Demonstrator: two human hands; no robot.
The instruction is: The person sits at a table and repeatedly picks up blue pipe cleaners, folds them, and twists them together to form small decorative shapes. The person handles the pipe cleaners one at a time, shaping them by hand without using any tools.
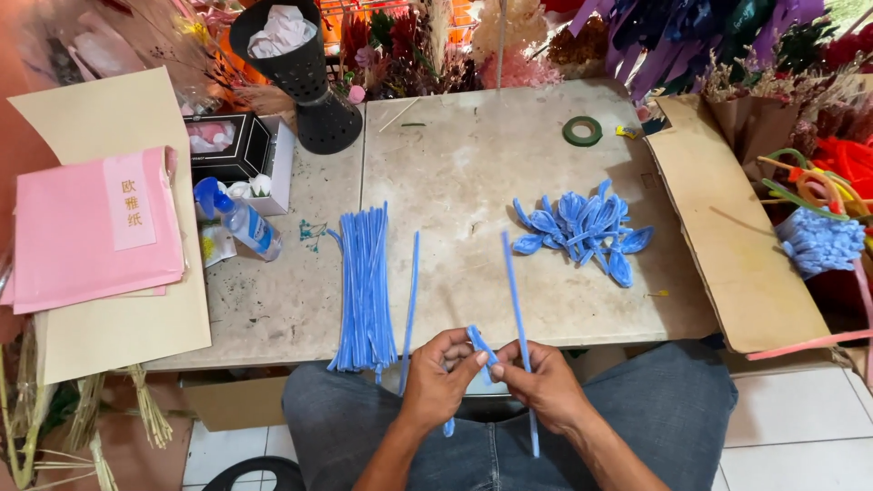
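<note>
A blue pipe cleaner is pinched between both hands just off the near edge of the bench, above the person's lap. The left hand grips it with thumb and forefinger where it is bent into a small fold; the right hand closes its fingertips on the same fold from the other side and also holds a long straight stem that rises over the bench top and hangs down past the knee. A second straight stem stands by the left hand; whether that hand holds it cannot be told.

On the bench, a bundle of straight blue stems lies towards the near left, and a pile of finished blue loops sits right of centre. A roll of green tape lies near the far edge, and a spray bottle lies at the left.

The fold looks small and springy, so a loose pinch could let it open out or slip down to the floor. The long stem, held only near its lower part, may swing and sweep into the pile, scattering the loops.
</note>
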